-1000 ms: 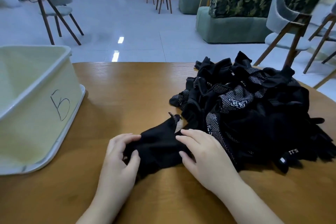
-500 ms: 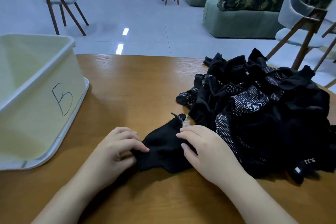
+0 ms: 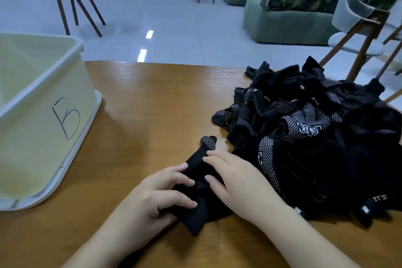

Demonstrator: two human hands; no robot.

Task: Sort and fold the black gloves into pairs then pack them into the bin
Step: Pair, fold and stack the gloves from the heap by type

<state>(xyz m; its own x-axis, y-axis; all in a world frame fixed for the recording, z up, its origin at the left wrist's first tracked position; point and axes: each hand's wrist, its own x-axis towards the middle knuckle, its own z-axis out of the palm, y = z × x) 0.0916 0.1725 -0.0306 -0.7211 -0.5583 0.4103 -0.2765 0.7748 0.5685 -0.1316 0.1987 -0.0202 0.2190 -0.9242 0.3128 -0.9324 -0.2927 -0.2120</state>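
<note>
Wooden table [image 3: 152, 102] fills the lower view. Pale bin [image 3: 43, 102] sits at the left edge, marked with a handwritten letter, interior not fully visible. Heap of black gloves [image 3: 315, 141] with white dotted palms lies at the right side of the table. One folded glove [image 3: 199, 189] lies near the front edge, just beside the heap, dotted tip pointing away. Left hand [image 3: 156, 200] pinches the glove's near left edge, fingers curled. Right hand [image 3: 237, 183] presses flat on it, fingers straight.
</note>
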